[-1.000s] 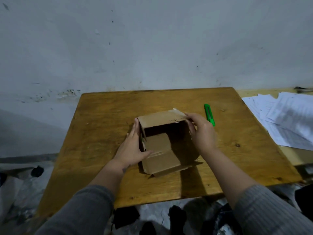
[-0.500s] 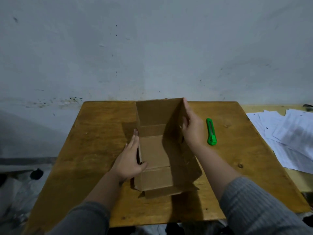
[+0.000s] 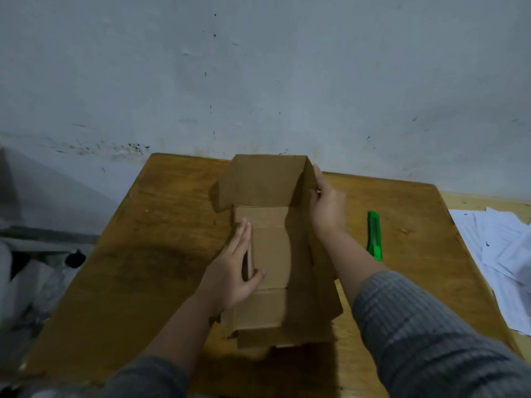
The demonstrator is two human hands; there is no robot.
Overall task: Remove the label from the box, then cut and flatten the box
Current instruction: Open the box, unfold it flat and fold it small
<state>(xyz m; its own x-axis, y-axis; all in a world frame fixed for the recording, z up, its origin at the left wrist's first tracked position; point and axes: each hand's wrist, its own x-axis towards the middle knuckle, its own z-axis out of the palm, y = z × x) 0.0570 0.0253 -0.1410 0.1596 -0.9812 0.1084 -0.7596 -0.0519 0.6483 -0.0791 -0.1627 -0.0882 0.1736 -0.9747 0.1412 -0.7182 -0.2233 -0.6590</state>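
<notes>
A brown cardboard box [image 3: 273,248] lies opened out on the wooden table [image 3: 161,254], its far flap standing up and its right wall upright. My left hand [image 3: 235,268] grips the low left wall, fingers outside and thumb inside on the bottom panel. My right hand [image 3: 327,205] holds the top of the right wall near the far corner. A green utility knife [image 3: 375,235] lies on the table just right of my right forearm. No label shows on the visible faces.
A loose pile of white printed papers [image 3: 500,254] covers the surface to the right of the table. A grey wall rises directly behind the table. Pale bags [image 3: 34,282] sit on the floor at the left.
The box's far flap has swung up and the box has spread longer towards the wall. My right hand has moved up along the right wall; my left hand stays on the left wall.
</notes>
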